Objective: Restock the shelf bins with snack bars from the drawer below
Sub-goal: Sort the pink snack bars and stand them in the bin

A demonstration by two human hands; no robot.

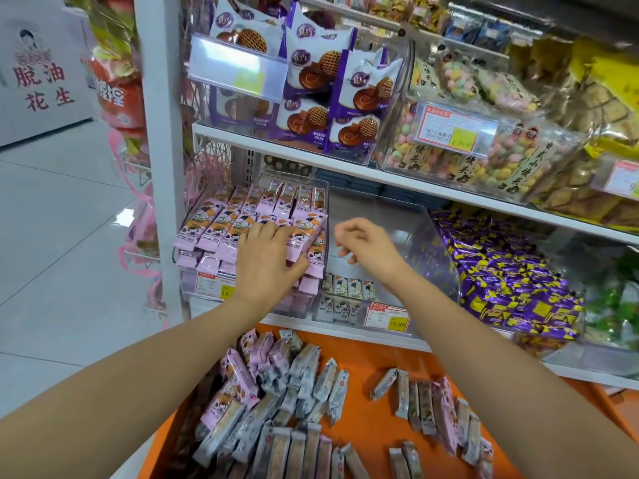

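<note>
- Left hand [269,261]: fingers spread, palm down, lying flat on the top layer of pink-wrapped snack bars [221,223] in the left clear plastic shelf bin [188,288].
- Right hand [366,245]: fingers loosely curled, nothing visible in them; hovers above the middle clear plastic bin [432,236].
- Step in hand, as judged: levelling the pink stack. Press evenly with the flat palm and square the wrappers toward the back. The front row overhangs the bin's lip, so a hard push forward could spill bars.
- Left bin: full to the rim, pink bars in rows, more layers showing through the wall.
- Middle bin: nearly empty; a few grey-and-white wrapped bars [345,295] stand at the front bottom. Likely next to fill.
- Orange pull-out drawer [366,354] below: loose pink bars [242,371] and grey bars [311,378] mixed, with a smaller scatter to the right. Sort by wrapper before loading.
- Right-hand bin: heaped purple-and-yellow wrapped sweets [511,281].
</note>
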